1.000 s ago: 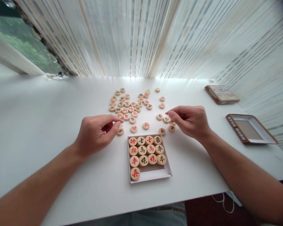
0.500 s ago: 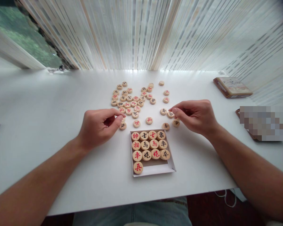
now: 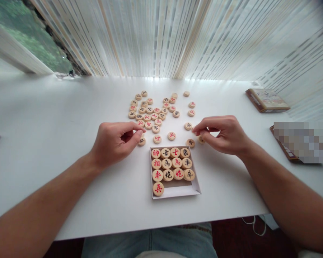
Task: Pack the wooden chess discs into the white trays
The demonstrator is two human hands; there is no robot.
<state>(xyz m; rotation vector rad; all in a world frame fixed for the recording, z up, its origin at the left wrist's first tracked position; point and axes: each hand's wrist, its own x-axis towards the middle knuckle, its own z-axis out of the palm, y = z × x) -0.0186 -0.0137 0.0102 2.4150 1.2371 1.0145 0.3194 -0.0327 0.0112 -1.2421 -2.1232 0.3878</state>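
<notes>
White table (image 3: pixel 110 208), loose game pieces (image 3: pixel 156 128) mostly between left grip (image 3: pixel 118 140) and right grip (image 3: pixel 221 134), both curled, any hold unclear

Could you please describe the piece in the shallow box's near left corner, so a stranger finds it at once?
Near the front edge of the white table lies a shallow box. In its near left corner is a round piece with a red character. It is alone in its row; the others hold four each.
</notes>
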